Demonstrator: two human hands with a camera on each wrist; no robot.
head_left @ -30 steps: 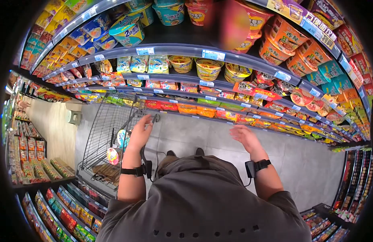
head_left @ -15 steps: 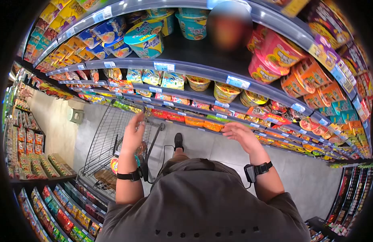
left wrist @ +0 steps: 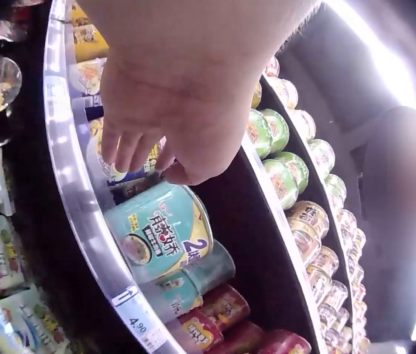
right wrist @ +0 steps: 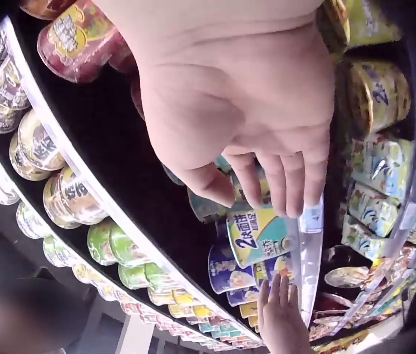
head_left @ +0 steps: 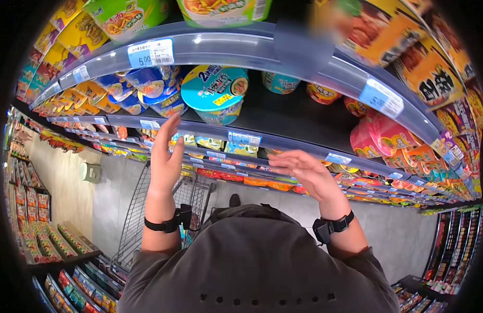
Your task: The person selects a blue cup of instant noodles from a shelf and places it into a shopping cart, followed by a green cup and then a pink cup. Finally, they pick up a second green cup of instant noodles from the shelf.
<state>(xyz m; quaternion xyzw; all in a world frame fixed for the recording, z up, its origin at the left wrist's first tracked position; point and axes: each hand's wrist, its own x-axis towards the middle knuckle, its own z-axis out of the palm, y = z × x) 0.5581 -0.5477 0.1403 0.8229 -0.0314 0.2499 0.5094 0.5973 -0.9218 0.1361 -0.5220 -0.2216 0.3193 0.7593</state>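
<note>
Both hands are raised before a shelf of cup noodles and hold nothing. In the head view my left hand [head_left: 166, 156] has its fingers extended upward, left of a teal noodle cup [head_left: 214, 94] at the shelf front. My right hand [head_left: 309, 175] reaches inward over the lower shelf edge, fingers loosely straight. The left wrist view shows my left hand [left wrist: 178, 103] just above the teal cup [left wrist: 160, 232], its fingertips by blue cups. In the right wrist view my right hand [right wrist: 245, 110] hangs with spread fingers above the teal cup [right wrist: 256, 236]; whether it touches anything cannot be told.
Pink cups [head_left: 380, 133] stand to the right on the same shelf, blue cups [head_left: 152, 86] to the left. Green cups [head_left: 129, 18] sit on the shelf above. A wire shopping cart [head_left: 134, 208] stands at the lower left, with a stool [head_left: 90, 172] beyond it.
The shelves appear larger and nearer, and the teal cup now lies between the hands in the head view. Both hands have moved forward to the shelf, still holding nothing.
</note>
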